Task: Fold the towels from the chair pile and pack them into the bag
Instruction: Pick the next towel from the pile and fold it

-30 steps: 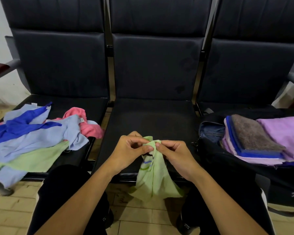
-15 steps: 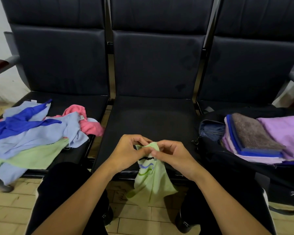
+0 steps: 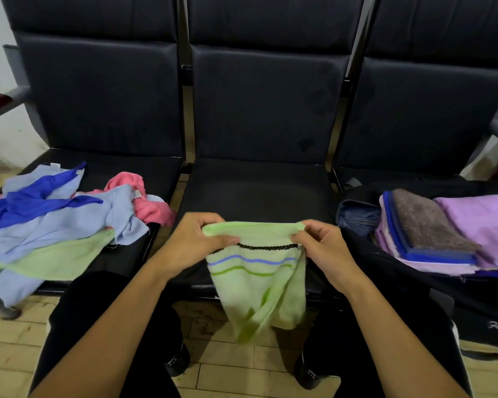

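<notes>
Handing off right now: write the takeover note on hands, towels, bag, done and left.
Left hand and right hand each pinch a top corner of the green striped towel, stretched between them above the middle seat, unfolded.
Done: folded towels stacked in the bag on the right seat.
Left: fold and pack this one, then the loose pile on the left seat.
</notes>
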Available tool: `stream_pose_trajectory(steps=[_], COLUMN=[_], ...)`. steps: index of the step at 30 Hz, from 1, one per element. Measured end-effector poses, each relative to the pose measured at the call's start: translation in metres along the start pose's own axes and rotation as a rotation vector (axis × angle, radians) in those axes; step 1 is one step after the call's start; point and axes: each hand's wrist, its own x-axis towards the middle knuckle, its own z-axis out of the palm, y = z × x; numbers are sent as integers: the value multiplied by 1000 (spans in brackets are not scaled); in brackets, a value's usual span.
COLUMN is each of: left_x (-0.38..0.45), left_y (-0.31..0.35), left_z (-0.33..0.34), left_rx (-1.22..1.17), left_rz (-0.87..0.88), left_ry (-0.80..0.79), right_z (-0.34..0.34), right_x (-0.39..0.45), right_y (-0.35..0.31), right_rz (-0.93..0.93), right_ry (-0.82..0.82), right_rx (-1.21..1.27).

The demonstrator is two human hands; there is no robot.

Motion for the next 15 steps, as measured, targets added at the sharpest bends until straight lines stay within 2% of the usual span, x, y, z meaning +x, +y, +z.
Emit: stream_pose_trajectory(steps=[2,6,9,12,15], left_x=[-4,-8,-6,-5,-4], left_y=[3,3,6,4,5], left_z=[-2,-2,-3,3,6], left_rx=[-132,-120,-351,-368,-389], left_rz=[-23,-70,-141,-235,-205], left_ry=[12,-78,-72,-92,-101], right_z=[0,1,3,8,15], right_x=[-2,-5,-6,-6,-5], right_y=[0,1,-3,-1,1], right_rz=[32,50,70,99,145], right_ry=[-29,-58,-72,-94,-120], right_rx=[-21,-69,14,73,211])
